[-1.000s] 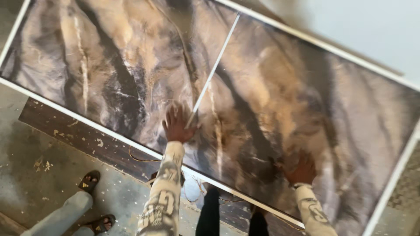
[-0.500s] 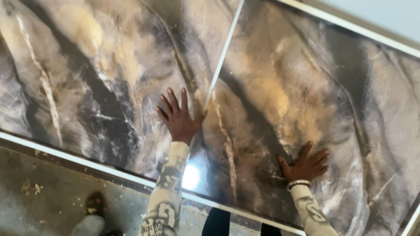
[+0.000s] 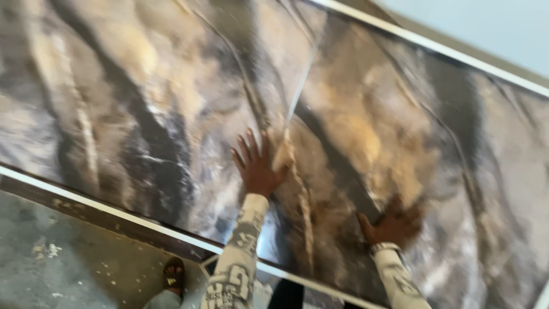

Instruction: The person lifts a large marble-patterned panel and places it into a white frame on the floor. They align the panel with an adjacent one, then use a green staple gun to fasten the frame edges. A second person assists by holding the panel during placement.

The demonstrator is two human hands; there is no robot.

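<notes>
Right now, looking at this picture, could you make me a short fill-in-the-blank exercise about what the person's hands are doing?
1. Both hands lie flat on a glossy panel with a ____ pattern.
2. The left hand rests just beside the thin ____ between the two panels.
3. The right hand wears a ____ at the wrist.
4. By the floor, a foot in a ____ shows at the bottom edge.

Missing words: marble; seam; bracelet; sandal

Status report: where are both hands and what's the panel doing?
Left hand flat, fingers spread, near the seam. Right hand flat on the marbled panel. Sandalled foot below the edge.
</notes>
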